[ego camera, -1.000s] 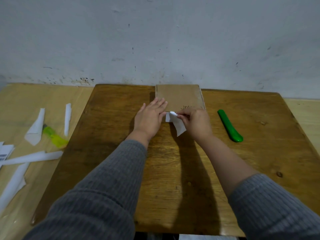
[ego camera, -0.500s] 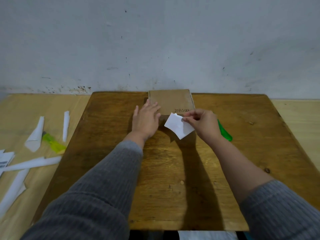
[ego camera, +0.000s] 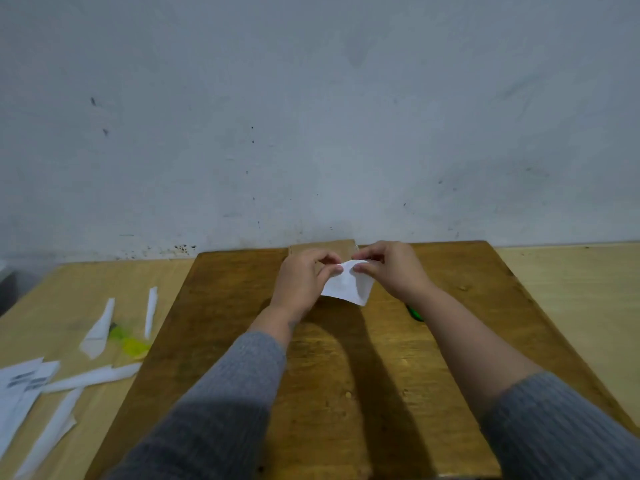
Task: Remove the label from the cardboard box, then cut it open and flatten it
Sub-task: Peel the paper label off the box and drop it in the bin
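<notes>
A white paper label (ego camera: 349,284) hangs in the air between both hands, free of the box. My left hand (ego camera: 303,280) pinches its upper left edge and my right hand (ego camera: 391,268) pinches its upper right edge. The brown cardboard box (ego camera: 341,249) stands behind the hands at the far edge of the dark wooden table (ego camera: 225,306); only its top strip shows. A green cutter (ego camera: 415,312) lies on the table to the right, mostly hidden under my right forearm.
A grey wall rises right behind the table. On the lighter surface to the left lie several white paper strips (ego camera: 98,329), printed label pieces (ego camera: 20,386) and a yellow-green object (ego camera: 130,342).
The label has come off the box. My left hand left the box and took hold of the label's left edge. The camera tilted upward, so the table sits lower in view.
</notes>
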Motion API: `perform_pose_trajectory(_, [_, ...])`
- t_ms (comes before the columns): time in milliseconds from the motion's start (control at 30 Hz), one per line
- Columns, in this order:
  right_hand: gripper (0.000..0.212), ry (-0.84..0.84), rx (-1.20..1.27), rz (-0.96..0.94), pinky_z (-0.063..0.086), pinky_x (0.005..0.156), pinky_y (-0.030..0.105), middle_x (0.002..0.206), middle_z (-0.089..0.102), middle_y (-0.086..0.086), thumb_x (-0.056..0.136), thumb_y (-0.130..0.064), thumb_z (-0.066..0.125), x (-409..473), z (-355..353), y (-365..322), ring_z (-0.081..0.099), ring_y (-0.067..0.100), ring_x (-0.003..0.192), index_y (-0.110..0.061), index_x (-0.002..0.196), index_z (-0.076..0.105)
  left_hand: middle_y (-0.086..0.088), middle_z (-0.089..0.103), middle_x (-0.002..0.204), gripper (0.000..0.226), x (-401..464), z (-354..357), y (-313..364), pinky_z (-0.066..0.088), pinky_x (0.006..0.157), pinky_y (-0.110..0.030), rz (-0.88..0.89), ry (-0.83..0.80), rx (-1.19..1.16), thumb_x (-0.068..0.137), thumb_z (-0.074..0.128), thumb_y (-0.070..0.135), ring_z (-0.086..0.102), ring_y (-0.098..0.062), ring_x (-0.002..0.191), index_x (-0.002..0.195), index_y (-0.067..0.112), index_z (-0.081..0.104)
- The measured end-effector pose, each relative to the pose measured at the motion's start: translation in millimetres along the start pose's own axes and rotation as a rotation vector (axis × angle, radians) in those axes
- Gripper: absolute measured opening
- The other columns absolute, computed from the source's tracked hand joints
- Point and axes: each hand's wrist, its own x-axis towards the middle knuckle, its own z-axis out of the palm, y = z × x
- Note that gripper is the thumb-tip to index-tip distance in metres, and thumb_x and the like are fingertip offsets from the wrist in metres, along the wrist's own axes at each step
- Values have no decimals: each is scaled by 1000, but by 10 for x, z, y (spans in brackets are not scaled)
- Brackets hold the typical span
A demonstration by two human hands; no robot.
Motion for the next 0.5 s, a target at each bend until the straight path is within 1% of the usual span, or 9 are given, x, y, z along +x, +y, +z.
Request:
perform_pose_trajectory(67, [12, 43, -44, -21, 41, 62, 8, 91, 71, 3, 80, -15, 73, -108, -57, -74, 59, 8, 82, -11, 91, 75, 15, 67, 91, 8, -61, -26, 102, 50, 86, -31, 51, -5, 45, 87, 70, 25, 60, -2, 88, 94, 26, 73])
perform_pose_trajectory(100, [11, 67, -63, -32, 40, 61, 8, 87, 71, 3, 80, -15, 74, -172, -85, -115, 59, 8, 79, -11, 90, 75, 16, 67, 93, 9, -103, -34, 158, 49, 88, -36, 81, -9, 77, 88, 67, 28, 60, -5, 91, 96, 28, 73])
perform_pose_trajectory(133, [11, 91, -89, -48, 40, 60, 12, 82, 70, 1, 79, -17, 74, -246, -113, -153, 58, 8, 77, -11, 88, 76, 17, 65, 93, 10, -155, -45, 220, 48, 89, -40, 106, -7, 98, 89, 66, 32, 59, -8, 93, 96, 30, 73])
perform_pose_trajectory(200, [9, 133, -150, -71, 39, 62, 20, 77, 70, -1, 78, -21, 75, -416, -159, -207, 58, 9, 74, -14, 84, 76, 18, 62, 88, 9, -268, -66, 324, 48, 87, -46, 145, 11, 93, 87, 66, 37, 59, -10, 92, 90, 32, 73])
perform_pose_trajectory(333, [7, 163, -220, -74, 43, 62, 27, 75, 70, 2, 79, -24, 73, -833, -186, -223, 58, 13, 69, -17, 79, 74, 17, 58, 83, 10, -578, -63, 495, 48, 83, -46, 185, 14, 102, 88, 67, 33, 58, -13, 89, 83, 26, 73])
perform_pose_trajectory(433, [8, 174, -287, -83, 43, 62, 29, 76, 70, 2, 80, -24, 70, -1183, -211, -198, 57, 15, 69, -17, 80, 73, 11, 65, 87, 11, -871, -31, 668, 47, 83, -44, 185, -8, 106, 89, 65, 30, 58, -16, 91, 82, 25, 71])
perform_pose_trajectory(500, [7, 210, -308, -103, 42, 63, 29, 79, 71, 2, 81, -22, 69, -1422, -251, -168, 58, 18, 72, -16, 79, 72, 10, 66, 88, 12, -1031, 17, 825, 46, 85, -41, 168, -38, 112, 89, 63, 31, 59, -16, 90, 82, 26, 71])
